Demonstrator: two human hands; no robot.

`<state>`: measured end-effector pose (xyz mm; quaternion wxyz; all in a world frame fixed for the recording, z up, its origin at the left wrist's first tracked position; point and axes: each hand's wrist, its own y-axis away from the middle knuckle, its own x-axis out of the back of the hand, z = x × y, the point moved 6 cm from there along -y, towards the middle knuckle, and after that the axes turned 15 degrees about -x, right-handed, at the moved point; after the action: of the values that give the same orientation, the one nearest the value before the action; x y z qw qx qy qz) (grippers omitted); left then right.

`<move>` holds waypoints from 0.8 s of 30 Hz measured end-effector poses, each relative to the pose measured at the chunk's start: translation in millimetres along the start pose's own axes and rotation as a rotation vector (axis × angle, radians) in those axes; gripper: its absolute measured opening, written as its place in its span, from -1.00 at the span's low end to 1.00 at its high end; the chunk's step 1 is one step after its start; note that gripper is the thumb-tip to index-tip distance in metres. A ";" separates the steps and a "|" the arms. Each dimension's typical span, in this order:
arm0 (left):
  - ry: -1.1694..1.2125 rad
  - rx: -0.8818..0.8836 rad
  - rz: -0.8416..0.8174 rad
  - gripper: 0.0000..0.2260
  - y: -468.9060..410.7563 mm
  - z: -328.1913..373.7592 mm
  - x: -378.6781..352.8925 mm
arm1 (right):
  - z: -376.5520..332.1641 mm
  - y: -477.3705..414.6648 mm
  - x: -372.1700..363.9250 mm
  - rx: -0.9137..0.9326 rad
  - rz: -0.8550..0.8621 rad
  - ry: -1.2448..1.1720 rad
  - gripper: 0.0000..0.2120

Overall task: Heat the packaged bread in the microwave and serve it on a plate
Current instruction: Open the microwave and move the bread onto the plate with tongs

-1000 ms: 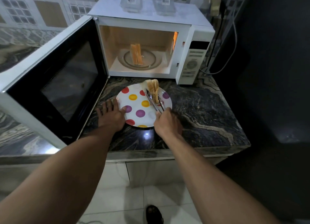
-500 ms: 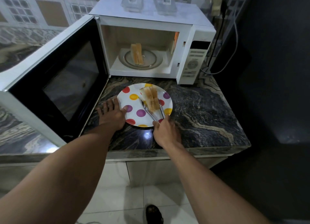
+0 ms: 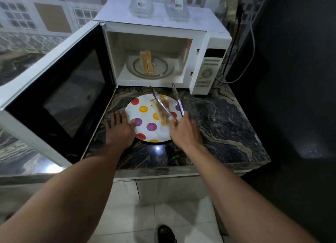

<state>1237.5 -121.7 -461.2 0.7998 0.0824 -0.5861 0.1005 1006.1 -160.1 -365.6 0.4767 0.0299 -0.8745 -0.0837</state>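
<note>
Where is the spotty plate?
In the head view, the round white plate with coloured dots sits mid-counter, just before the open white microwave, between the left hand and right hand.

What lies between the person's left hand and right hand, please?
In the head view, the polka-dot plate lies between the left hand, touching its rim, and the right hand, holding tongs.

Clear labelled jar (image 3: 141, 4) and second jar (image 3: 179, 6) sitting at 12 o'clock; grey cable (image 3: 253, 39) hanging at 2; black shoe (image 3: 166, 233) standing on floor tiles (image 3: 127, 215) at 6.

Head camera looks down, seemingly near counter (image 3: 218, 124).
</note>
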 end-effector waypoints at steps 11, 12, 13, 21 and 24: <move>-0.056 -0.027 0.161 -0.36 -3.5 -9.1 -10.3 | -102.8 -83.9 2.1 -0.033 -0.015 -0.005 -0.57; -0.065 -0.022 0.164 -0.38 -3.4 -9.6 -10.9 | -110.5 -92.1 -0.4 -0.033 -0.014 0.005 -0.58; -0.069 -0.016 0.169 -0.42 -3.2 -10.5 -11.6 | -118.2 -100.0 -3.8 -0.031 -0.019 0.013 -0.59; -0.067 0.004 0.202 -0.45 -3.8 -7.5 -5.0 | -158.7 -154.5 -31.2 -0.019 -0.082 0.076 -0.73; -0.080 0.014 0.206 -0.43 -4.1 -7.5 -4.8 | -169.6 -165.9 -37.2 0.001 -0.072 0.090 -0.74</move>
<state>1244.2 -124.2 -468.0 0.7607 0.0314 -0.6220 0.1829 1164.1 -338.4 -335.3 0.5122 0.0652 -0.8506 -0.0990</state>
